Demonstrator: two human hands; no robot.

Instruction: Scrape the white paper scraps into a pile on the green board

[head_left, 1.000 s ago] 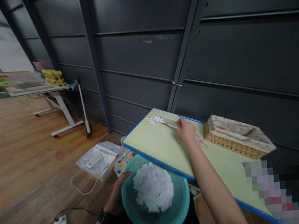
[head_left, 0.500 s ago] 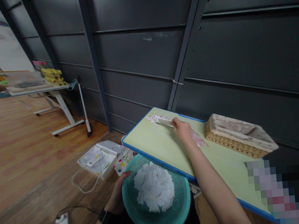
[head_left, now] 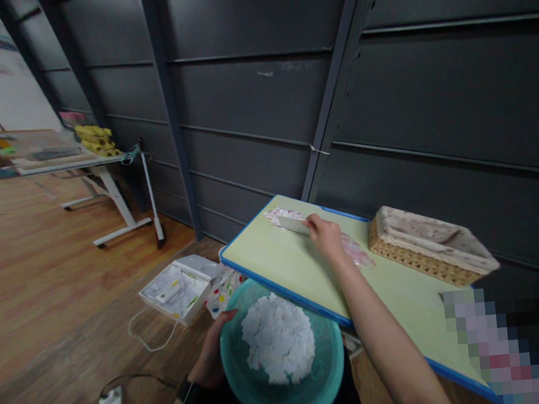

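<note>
My left hand (head_left: 215, 352) grips the rim of a teal bowl (head_left: 287, 399) heaped with white paper pieces (head_left: 277, 337), held just below the table's near edge. My right hand (head_left: 327, 238) reaches across a pale green table with a blue edge (head_left: 274, 255). Its fingers are closed on a flat white card (head_left: 293, 223) whose far end touches a small heap of white and pink paper pieces (head_left: 279, 214) at the table's far corner. More pinkish pieces (head_left: 358, 254) lie just right of that hand.
A wicker basket with a cloth lining (head_left: 429, 248) stands on the table's right side against the dark metal wall. An open white box (head_left: 177, 287) and cables lie on the wooden floor at left. A white-legged table (head_left: 102, 179) stands further off.
My right hand has moved the card left along the table's far edge, up to the paper heap at the corner. The bowl and my left hand have stayed put.
</note>
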